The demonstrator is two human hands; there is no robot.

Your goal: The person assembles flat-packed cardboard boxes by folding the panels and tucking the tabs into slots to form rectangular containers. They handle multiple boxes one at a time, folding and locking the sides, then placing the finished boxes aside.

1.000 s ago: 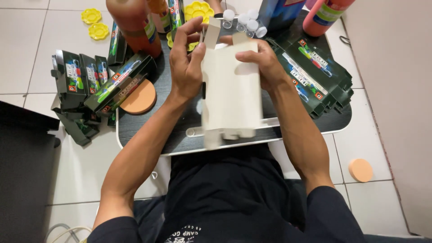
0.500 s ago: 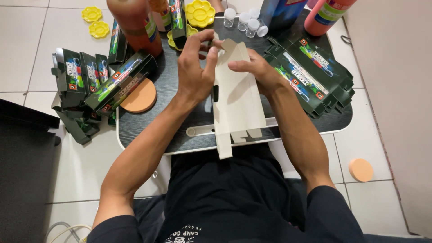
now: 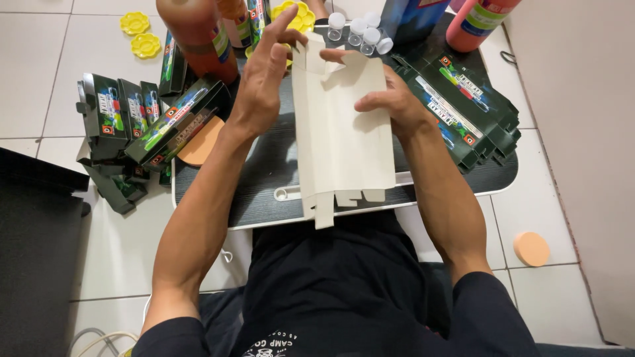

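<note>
Cardboard: one flat, unprinted pale carton blank [image 3: 340, 132], matte, with short tabs at its near end, is held tilted above the dark wood-grain tray table [image 3: 264, 192]. The right hand [image 3: 390, 102] grips its right edge, fingers curled over the face, thumb hidden behind. The left hand [image 3: 264, 69] sits at the upper left corner, fingers spread and mostly open; whether it pinches the board cannot be determined. Right of the blank lies a stack of flat dark-green printed cartons [image 3: 463, 109]; count unclear. Left, assembled green boxes [image 3: 132, 122] crowd the tiled floor, some overlapping. One orange foam disc [image 3: 531, 248] lies on the floor. Beyond: four clear white-capped vials [image 3: 360, 32], two yellow flower-shaped palettes [image 3: 140, 34], one orange bottle [image 3: 195, 33], cut off.
</note>
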